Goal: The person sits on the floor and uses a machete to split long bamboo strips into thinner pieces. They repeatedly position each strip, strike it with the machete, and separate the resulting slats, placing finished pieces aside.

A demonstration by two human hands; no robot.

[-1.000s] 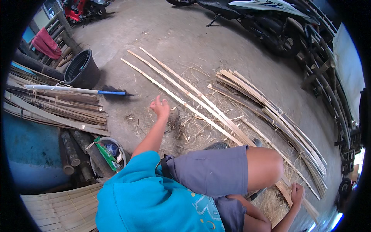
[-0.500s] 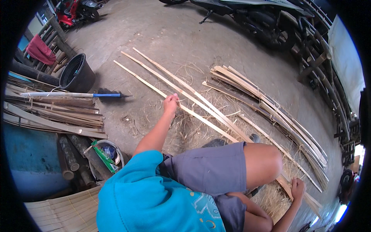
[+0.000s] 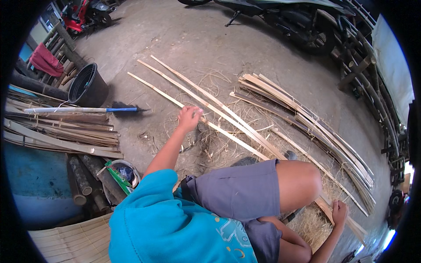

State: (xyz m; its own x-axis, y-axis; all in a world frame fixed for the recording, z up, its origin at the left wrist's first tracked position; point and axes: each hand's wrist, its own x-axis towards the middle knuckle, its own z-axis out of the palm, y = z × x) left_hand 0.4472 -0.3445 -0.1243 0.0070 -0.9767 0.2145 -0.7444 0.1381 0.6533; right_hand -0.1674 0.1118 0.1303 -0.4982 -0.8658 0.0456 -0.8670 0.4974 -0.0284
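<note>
Three long pale bamboo strips [image 3: 226,113] fan out across the floor away from me, their near parts passing behind my bent knee. My left hand [image 3: 189,118] is over the leftmost strip, palm down, with its fingers loosely spread; no fibre can be made out in it. Low on the right, beyond my leg, my right hand [image 3: 340,213] is closed around the near ends of the bamboo strips. The ends stick out past that fist. My thigh hides the length between the two hands.
Curly shavings [image 3: 210,140] litter the floor beneath the strips. To the right lies a bundle of split bamboo [image 3: 302,118]. On the left are a black bucket [image 3: 94,90], a blue-handled tool [image 3: 123,109], stacked slats [image 3: 66,131] and bamboo poles [image 3: 79,177]. A motorcycle [image 3: 285,22] stands beyond.
My left hand has shifted slightly left, and its pinched fingers have spread; the thin fibre at its fingertips no longer shows. The right hand keeps its grip almost in place.
</note>
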